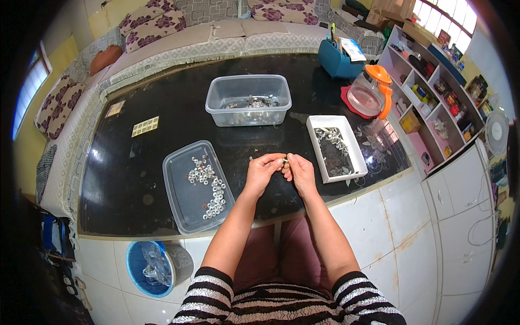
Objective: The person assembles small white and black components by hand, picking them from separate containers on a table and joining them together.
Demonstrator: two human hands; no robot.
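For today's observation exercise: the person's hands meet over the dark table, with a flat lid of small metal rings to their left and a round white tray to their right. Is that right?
Not quite. In the head view the white tray is rectangular, not round. The rest holds: the left hand and right hand meet over the dark table, with the lid of metal rings to their left.

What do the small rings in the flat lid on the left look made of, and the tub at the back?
The small rings look like metal: silvery, with bright glints, though they are too small to be sure. The tub looks like clear, glossy plastic; the tabletop shows through its walls.
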